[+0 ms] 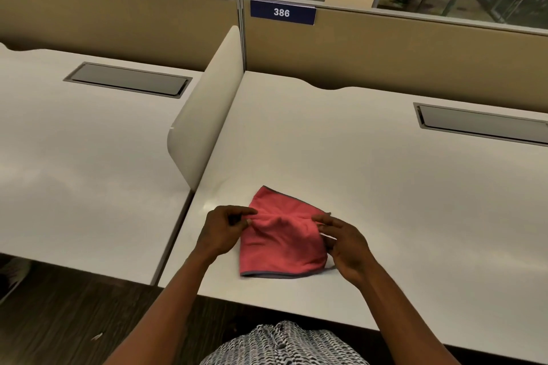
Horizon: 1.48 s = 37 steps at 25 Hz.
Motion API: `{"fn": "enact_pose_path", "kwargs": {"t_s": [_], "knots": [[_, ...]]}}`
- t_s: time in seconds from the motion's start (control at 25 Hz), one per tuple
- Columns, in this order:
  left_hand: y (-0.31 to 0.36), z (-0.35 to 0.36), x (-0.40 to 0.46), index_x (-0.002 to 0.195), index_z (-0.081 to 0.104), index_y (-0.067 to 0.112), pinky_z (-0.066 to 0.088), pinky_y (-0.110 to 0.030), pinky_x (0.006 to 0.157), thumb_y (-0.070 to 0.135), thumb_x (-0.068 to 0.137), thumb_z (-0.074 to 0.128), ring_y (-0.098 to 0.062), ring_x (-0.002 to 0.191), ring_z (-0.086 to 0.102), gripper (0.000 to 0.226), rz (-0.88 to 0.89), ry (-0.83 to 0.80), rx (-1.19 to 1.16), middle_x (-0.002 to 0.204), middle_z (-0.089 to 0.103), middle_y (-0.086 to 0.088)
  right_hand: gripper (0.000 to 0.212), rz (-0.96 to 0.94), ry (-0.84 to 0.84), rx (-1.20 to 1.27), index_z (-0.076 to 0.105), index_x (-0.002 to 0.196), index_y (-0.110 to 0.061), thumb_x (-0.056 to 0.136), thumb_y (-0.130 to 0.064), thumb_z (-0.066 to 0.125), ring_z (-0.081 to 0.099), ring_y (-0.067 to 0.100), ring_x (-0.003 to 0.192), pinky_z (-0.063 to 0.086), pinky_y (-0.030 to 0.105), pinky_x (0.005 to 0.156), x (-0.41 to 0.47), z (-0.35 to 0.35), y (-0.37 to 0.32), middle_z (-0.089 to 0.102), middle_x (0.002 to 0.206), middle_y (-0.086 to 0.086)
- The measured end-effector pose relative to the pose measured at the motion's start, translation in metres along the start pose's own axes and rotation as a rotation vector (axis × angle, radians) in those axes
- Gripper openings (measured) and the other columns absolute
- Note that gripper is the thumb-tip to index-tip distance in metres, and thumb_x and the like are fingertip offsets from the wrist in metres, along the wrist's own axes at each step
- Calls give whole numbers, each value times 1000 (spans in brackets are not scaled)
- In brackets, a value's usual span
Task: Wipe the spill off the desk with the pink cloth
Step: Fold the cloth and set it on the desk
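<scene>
White desk fills the right half of view; a low divider stands at its 9 o'clock edge, a number plate reading 386 on the back panel at 12 o'clock, a grey cable hatch toward 2 o'clock. Pink cloth lies folded near the desk's front edge, 6 o'clock, slightly rumpled across its middle. Left hand pinches the cloth's 9 o'clock side between thumb and forefinger. Right hand sits at the 3 o'clock side, fingers loosely curled; actual hold on fabric cannot be told. No spill visible. Cloth looks light, soft, limp, likely grippy; best bunched and pressed flat under a palm.
</scene>
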<state>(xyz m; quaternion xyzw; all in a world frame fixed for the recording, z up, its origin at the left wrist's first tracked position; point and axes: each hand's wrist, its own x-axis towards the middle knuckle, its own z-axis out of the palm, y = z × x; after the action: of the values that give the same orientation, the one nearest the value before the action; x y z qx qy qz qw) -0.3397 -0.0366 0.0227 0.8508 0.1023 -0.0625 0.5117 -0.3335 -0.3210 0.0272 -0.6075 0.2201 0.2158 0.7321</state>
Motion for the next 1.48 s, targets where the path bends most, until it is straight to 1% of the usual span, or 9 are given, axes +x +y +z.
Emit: {"fn": "enact_pose_path", "kwargs": {"t_s": [0.12,0.24,0.4,0.56,0.8,1.0,1.08,1.24,1.48], "knots": [[3,2,2,97,81,36,49,-8,63,20,84,82,2,72,66,20,-26,-24,-4,78,74,21,28,-5,21,-75,78,107,-14,95,4,61,69,19,88,51,26,74,3,10,9,79,106,9],[4,4,2,97,81,34,48,-8,62,27,78,88,5,69,63,22,-27,-8,0,86,74,20,42,-30,59,79,74,112,-12,91,16,51,72,18,99,52,27,84,7,13,9,80,111,9],[-1,2,4,99,82,26,49,-7,65,22,76,89,4,70,65,24,-43,30,14,85,75,13,52,-93,121,69,65,130,-7,87,22,60,76,18,91,59,24,80,8,9,6,81,104,13],[2,-6,8,96,82,27,53,-10,71,23,74,91,4,79,70,24,-21,70,3,81,75,22,61,-218,172,30,65,133,-15,83,19,71,77,25,104,56,38,102,3,9,-5,82,98,13],[17,-18,14,91,81,33,52,-22,79,21,79,86,3,83,70,18,73,110,37,82,75,26,67,-433,154,-219,65,128,-48,87,5,71,78,11,103,59,38,90,-13,9,-32,82,104,-6],[36,-22,22,84,77,40,47,-19,76,18,83,82,4,85,69,23,156,169,68,82,73,31,68,-767,99,-450,64,132,-42,87,8,70,74,9,110,59,25,92,-16,0,-55,72,129,-18],[40,-21,25,83,77,43,47,-19,76,17,84,80,5,85,68,26,150,194,45,82,73,30,66,-811,67,-494,66,130,-39,87,10,69,75,9,107,57,21,94,-14,0,-60,73,126,-19],[38,-18,31,81,80,43,52,-20,80,19,87,80,3,87,70,25,54,178,-100,86,77,19,50,-610,27,-200,75,114,-27,86,14,70,78,19,100,60,26,88,-2,-1,-63,82,99,3],[36,-2,31,96,83,26,56,-43,98,9,91,72,-20,90,76,20,-70,136,-367,92,80,-8,42,-221,19,229,71,115,-14,87,17,66,78,21,85,62,26,71,15,-7,-65,81,99,16]]}}
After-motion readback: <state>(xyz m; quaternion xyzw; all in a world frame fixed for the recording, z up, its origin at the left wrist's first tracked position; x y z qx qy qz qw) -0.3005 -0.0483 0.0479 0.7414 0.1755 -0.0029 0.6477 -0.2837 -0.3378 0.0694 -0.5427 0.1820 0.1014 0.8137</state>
